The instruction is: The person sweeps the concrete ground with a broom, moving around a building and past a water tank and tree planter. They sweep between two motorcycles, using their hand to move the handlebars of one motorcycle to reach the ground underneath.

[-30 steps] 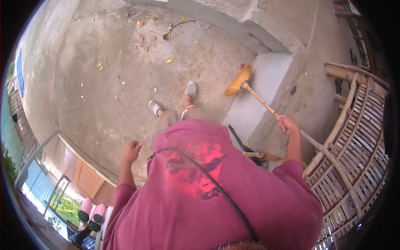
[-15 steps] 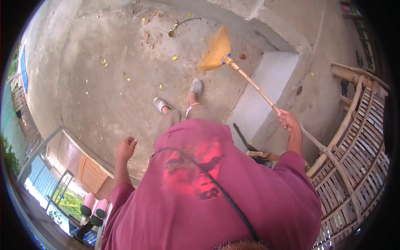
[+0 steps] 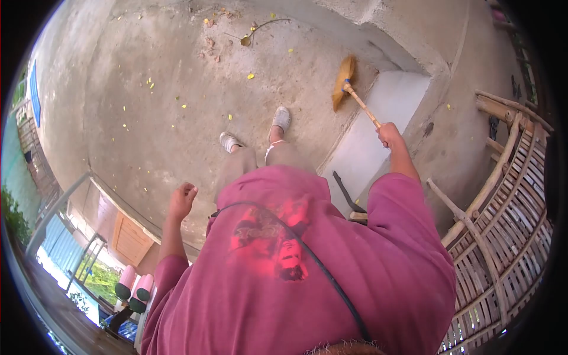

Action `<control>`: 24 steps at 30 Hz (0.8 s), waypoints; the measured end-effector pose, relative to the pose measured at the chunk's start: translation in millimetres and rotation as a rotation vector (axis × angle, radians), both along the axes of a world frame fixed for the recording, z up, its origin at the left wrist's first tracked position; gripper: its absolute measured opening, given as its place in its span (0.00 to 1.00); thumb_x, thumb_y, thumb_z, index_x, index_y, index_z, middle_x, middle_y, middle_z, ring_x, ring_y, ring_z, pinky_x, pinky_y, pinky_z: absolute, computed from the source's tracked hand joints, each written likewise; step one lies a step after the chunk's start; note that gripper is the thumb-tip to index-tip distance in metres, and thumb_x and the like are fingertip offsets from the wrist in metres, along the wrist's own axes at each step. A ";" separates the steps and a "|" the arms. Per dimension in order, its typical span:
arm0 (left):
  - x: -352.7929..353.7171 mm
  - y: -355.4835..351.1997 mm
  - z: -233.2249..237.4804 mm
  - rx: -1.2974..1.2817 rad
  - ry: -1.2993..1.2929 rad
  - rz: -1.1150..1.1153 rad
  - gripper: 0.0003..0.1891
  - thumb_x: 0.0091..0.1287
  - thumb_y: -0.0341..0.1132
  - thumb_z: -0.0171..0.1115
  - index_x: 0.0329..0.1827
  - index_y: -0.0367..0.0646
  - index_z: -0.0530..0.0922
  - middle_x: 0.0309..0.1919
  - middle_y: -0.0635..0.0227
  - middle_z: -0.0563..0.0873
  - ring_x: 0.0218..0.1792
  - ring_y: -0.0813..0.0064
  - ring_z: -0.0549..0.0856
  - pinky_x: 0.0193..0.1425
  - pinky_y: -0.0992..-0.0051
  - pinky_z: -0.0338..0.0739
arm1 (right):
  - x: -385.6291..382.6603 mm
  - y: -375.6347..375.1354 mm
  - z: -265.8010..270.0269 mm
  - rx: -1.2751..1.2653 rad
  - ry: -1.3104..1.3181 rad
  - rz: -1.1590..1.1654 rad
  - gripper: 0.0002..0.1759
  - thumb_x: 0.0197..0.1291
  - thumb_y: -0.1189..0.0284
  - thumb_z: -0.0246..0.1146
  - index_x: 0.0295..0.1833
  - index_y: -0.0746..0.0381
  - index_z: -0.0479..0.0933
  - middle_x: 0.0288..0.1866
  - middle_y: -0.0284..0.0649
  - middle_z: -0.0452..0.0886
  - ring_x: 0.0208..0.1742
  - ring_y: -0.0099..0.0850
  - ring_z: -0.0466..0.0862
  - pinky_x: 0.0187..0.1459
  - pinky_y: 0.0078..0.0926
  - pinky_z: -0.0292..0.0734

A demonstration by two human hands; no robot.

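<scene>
My right hand is wrapped round the bamboo-like handle of a broom. The broom's fanned straw head, bound with blue at its neck, is at the floor beside a pale smooth slab. Out at my left side hangs my left hand, its fingers loosely curled and nothing visible in them. Between the hands is my maroon shirt, with a black cord across it. My feet, in light shoes, stand on the concrete floor.
Small yellow leaves and a thin twig lie scattered on the floor. A slatted bamboo bench stands at the right. Near the slab is a dark curved piece. At the left are a metal rail and pink-and-green rolls.
My right hand has moved forward and inward with the broom. The broom head has swung rightward toward the slab and now appears edge-on; a reddish leaf there is no longer visible. My left hand barely moved.
</scene>
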State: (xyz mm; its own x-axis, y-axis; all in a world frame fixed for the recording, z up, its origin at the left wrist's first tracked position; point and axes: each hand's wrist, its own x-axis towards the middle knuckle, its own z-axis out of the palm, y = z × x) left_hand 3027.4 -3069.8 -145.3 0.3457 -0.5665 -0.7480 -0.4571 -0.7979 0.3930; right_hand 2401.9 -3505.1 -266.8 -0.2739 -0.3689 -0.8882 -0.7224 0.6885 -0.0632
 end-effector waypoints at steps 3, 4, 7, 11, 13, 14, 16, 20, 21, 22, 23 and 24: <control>-1.9 -19.9 17.3 0.051 -0.003 0.019 0.18 0.72 0.43 0.64 0.47 0.33 0.82 0.31 0.58 0.88 0.32 0.70 0.87 0.40 0.69 0.80 | 6.2 -6.0 23.8 -0.003 -0.216 -0.059 0.12 0.70 0.70 0.63 0.55 0.62 0.79 0.23 0.28 0.69 0.16 0.19 0.61 0.16 0.24 0.55; -1.0 -23.8 21.2 0.076 -0.011 0.010 0.18 0.72 0.43 0.64 0.48 0.33 0.82 0.31 0.58 0.88 0.33 0.69 0.88 0.41 0.69 0.81 | 4.6 -4.6 34.2 -0.001 -0.285 -0.076 0.15 0.70 0.70 0.62 0.59 0.61 0.79 0.24 0.27 0.69 0.16 0.18 0.60 0.16 0.23 0.55; 3.4 -12.2 10.9 0.157 -0.086 -0.036 0.19 0.71 0.47 0.65 0.48 0.36 0.84 0.36 0.55 0.90 0.40 0.58 0.90 0.47 0.63 0.82 | -8.0 10.0 77.5 -0.002 -0.368 -0.140 0.19 0.71 0.70 0.61 0.66 0.58 0.76 0.25 0.25 0.68 0.17 0.15 0.59 0.16 0.20 0.54; 5.4 3.7 -0.8 0.160 -0.024 0.040 0.18 0.72 0.44 0.65 0.50 0.35 0.83 0.34 0.56 0.90 0.34 0.67 0.89 0.43 0.67 0.82 | -44.1 10.9 135.8 -0.013 -0.282 -0.157 0.16 0.73 0.69 0.60 0.63 0.58 0.76 0.24 0.25 0.67 0.16 0.15 0.60 0.16 0.20 0.53; 4.5 12.1 -13.2 0.153 -0.037 0.044 0.19 0.72 0.45 0.65 0.50 0.35 0.83 0.34 0.56 0.90 0.35 0.66 0.89 0.43 0.66 0.82 | -64.1 1.6 146.7 0.015 -0.192 -0.168 0.11 0.73 0.69 0.59 0.56 0.58 0.76 0.23 0.26 0.67 0.16 0.16 0.60 0.16 0.20 0.53; 4.5 14.5 -17.6 0.178 -0.022 0.048 0.19 0.71 0.46 0.65 0.50 0.36 0.84 0.37 0.54 0.90 0.40 0.61 0.89 0.47 0.64 0.82 | -71.7 -5.2 142.8 0.033 -0.152 -0.160 0.09 0.73 0.69 0.59 0.54 0.58 0.76 0.23 0.27 0.67 0.15 0.17 0.60 0.15 0.20 0.53; 4.6 17.4 -20.0 0.234 0.009 0.058 0.20 0.70 0.48 0.65 0.50 0.39 0.85 0.44 0.51 0.90 0.50 0.52 0.89 0.55 0.59 0.81 | -64.7 -26.1 112.6 0.065 -0.033 -0.130 0.05 0.73 0.69 0.57 0.49 0.58 0.73 0.22 0.28 0.67 0.14 0.19 0.60 0.14 0.20 0.53; 22.3 3.3 -19.5 0.251 0.045 0.044 0.19 0.71 0.47 0.65 0.49 0.38 0.85 0.42 0.52 0.90 0.46 0.56 0.89 0.52 0.60 0.81 | 6.9 -58.6 17.0 0.132 0.124 -0.163 0.05 0.72 0.70 0.55 0.44 0.59 0.70 0.21 0.32 0.68 0.12 0.22 0.61 0.13 0.23 0.53; 32.6 5.7 -25.8 0.215 0.041 0.026 0.19 0.71 0.46 0.65 0.49 0.37 0.84 0.38 0.54 0.90 0.41 0.60 0.89 0.47 0.62 0.82 | 43.4 -66.7 -2.8 0.120 0.113 -0.174 0.04 0.71 0.70 0.55 0.42 0.59 0.69 0.20 0.33 0.67 0.12 0.23 0.61 0.13 0.23 0.53; 43.9 6.8 -32.7 0.175 0.039 0.008 0.18 0.72 0.45 0.65 0.48 0.35 0.84 0.34 0.55 0.90 0.35 0.64 0.90 0.43 0.64 0.82 | 85.2 -73.9 -19.2 0.104 0.103 -0.187 0.04 0.70 0.71 0.54 0.41 0.59 0.69 0.19 0.33 0.67 0.12 0.23 0.62 0.13 0.24 0.53; 57.2 7.4 -40.8 0.153 0.032 0.049 0.18 0.72 0.45 0.65 0.48 0.35 0.84 0.34 0.55 0.90 0.35 0.64 0.90 0.43 0.64 0.82 | 131.0 -78.2 -31.2 0.098 0.080 -0.170 0.04 0.70 0.71 0.54 0.41 0.60 0.69 0.18 0.33 0.66 0.12 0.24 0.62 0.13 0.24 0.53; 70.2 10.9 -48.4 0.132 0.030 0.095 0.18 0.72 0.44 0.65 0.49 0.35 0.84 0.34 0.55 0.90 0.35 0.65 0.90 0.43 0.64 0.82 | 178.6 -81.9 -41.1 0.091 0.061 -0.148 0.05 0.70 0.72 0.54 0.40 0.60 0.69 0.18 0.32 0.66 0.12 0.24 0.62 0.13 0.25 0.53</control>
